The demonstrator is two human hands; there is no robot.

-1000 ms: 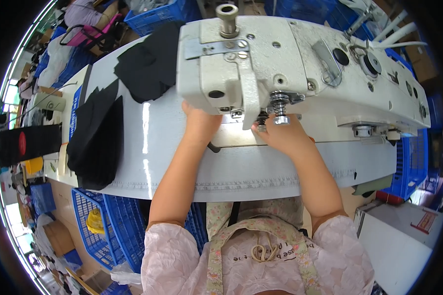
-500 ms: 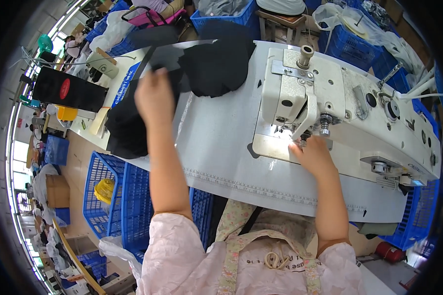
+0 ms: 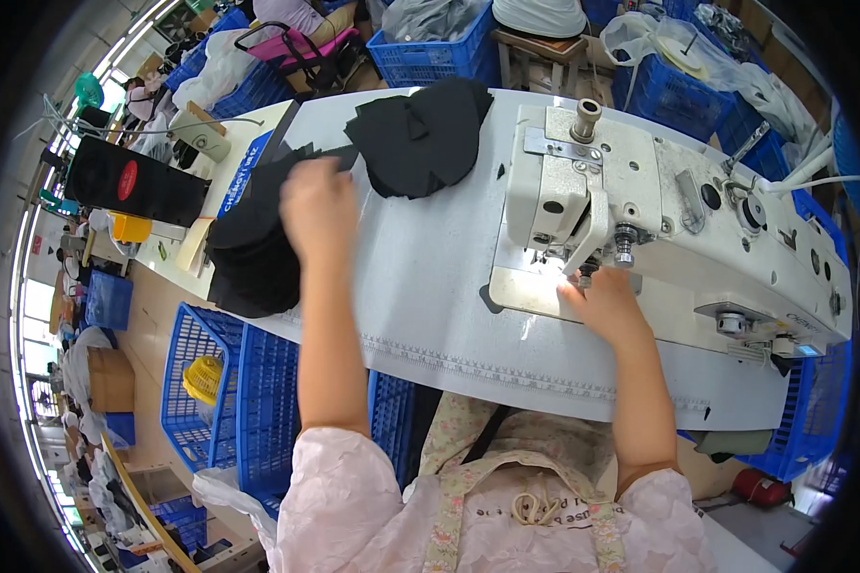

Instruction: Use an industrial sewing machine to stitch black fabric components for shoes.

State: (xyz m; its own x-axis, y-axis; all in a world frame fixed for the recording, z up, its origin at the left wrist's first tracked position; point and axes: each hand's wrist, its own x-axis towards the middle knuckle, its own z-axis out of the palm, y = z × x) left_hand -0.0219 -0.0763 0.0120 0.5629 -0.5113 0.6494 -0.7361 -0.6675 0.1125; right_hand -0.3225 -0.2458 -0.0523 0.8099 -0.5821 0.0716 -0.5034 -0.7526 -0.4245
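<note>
A stack of black fabric pieces (image 3: 258, 234) lies at the table's left end. Over its right edge is my left hand (image 3: 320, 212), smeared by motion, its fingers not clear enough to show a grip. Farther back lies a second pile of rounded black fabric pieces (image 3: 420, 143), with a small folded bit on top. My right hand (image 3: 602, 304) rests at the lit needle area of the white sewing machine (image 3: 592, 191). Its thumb points left beside the metal plate (image 3: 530, 292), while the other fingers are hidden behind the machine's parts.
A printed ruler (image 3: 468, 366) runs along the table's front edge. Blue crates (image 3: 268, 401) stand below on the left, one with a yellow basket (image 3: 202, 380). A black box (image 3: 139, 181) sits beyond the left stack. More blue crates (image 3: 430, 59) and seated people are at the back.
My left hand has come down and slightly right, away from a dark blurred fabric piece near the far edge. The far pile now lies still. My right hand stays at the needle area.
</note>
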